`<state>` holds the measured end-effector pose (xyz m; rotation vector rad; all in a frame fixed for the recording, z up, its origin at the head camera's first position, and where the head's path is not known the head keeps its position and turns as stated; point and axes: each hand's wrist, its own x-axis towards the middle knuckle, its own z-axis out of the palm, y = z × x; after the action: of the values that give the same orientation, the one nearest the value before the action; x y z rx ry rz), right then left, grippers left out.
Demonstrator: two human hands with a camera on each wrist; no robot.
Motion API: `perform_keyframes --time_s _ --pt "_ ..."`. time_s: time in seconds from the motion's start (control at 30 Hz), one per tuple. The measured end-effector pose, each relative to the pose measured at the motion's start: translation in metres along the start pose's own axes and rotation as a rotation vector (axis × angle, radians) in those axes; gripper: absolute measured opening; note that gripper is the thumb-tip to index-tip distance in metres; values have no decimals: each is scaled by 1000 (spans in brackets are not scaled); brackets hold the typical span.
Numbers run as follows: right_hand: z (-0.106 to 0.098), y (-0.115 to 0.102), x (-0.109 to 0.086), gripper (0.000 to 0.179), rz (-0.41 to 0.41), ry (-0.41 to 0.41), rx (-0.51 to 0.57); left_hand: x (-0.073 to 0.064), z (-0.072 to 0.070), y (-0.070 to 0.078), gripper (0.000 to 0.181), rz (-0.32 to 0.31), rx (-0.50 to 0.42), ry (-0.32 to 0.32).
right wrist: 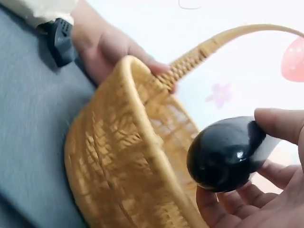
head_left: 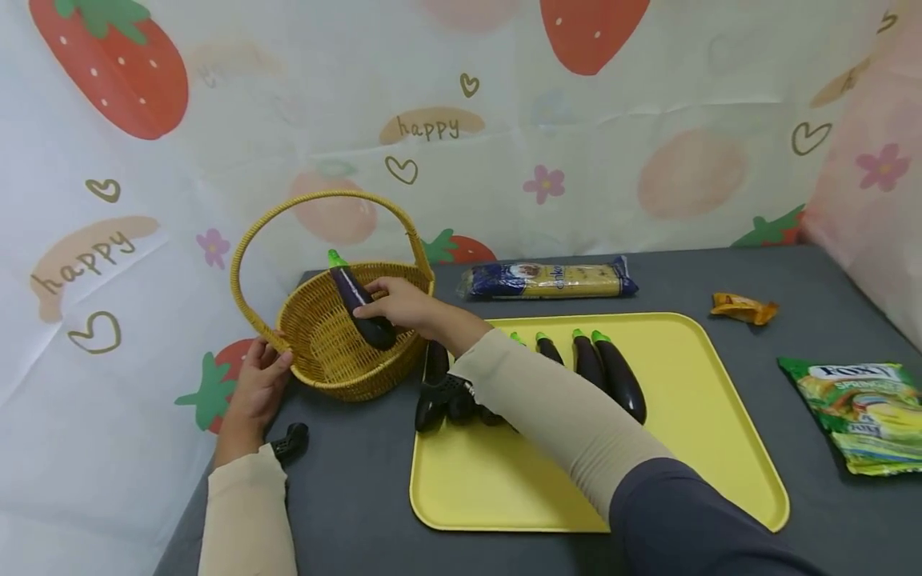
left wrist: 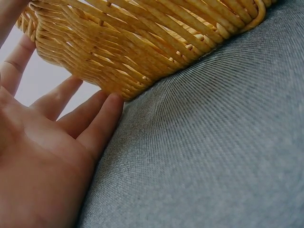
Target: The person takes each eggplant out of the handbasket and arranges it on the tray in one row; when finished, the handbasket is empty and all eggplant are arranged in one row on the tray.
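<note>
In the head view, my right hand (head_left: pixel 405 305) holds a dark eggplant (head_left: pixel 363 308) with a green stem end over the mouth of a wicker basket (head_left: pixel 374 386). Its thumb and fingers clasp the eggplant's sides, and the rounded end faces the right wrist camera. My left hand (head_left: pixel 257 382) grips the basket's rim at the foot of the tall handle, thumb over the edge. Seen from the left wrist, its other fingers (left wrist: pixel 102 118) lie fairly straight against the outer wall. Several more eggplants (head_left: pixel 621 376) lie on a yellow tray (head_left: pixel 706 448), some partly hidden by my right arm.
Behind the tray lies a blue-and-yellow packet (head_left: pixel 551 280). A small orange wrapper (head_left: pixel 744 309) and a green FOX'S bag (head_left: pixel 857 416) lie on the dark table (head_left: pixel 353 488) at the right. A strawberry-printed sheet (head_left: pixel 288 96) hangs along the back and left.
</note>
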<state>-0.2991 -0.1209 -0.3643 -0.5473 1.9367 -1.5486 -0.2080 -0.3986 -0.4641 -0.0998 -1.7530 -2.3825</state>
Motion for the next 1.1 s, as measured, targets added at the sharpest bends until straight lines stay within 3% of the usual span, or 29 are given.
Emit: perform_keyframes --time_s 0.23,0.47,0.6,0.8,1.1 --pt "-45 1 -42 59 -20 38 -84 3 3 -2 26 -5 12 -14" --pt "-89 27 -95 79 -25 63 -97 1 2 -2 25 11 -2 -11" --pt "-114 44 -126 76 9 150 -133 -1 1 -1 26 27 -34 -23" --pt "-152 71 -169 58 20 251 -89 -1 2 -1 25 27 -52 -33" --pt "-187 97 -225 72 109 385 -112 -1 2 -2 25 21 -52 -41"
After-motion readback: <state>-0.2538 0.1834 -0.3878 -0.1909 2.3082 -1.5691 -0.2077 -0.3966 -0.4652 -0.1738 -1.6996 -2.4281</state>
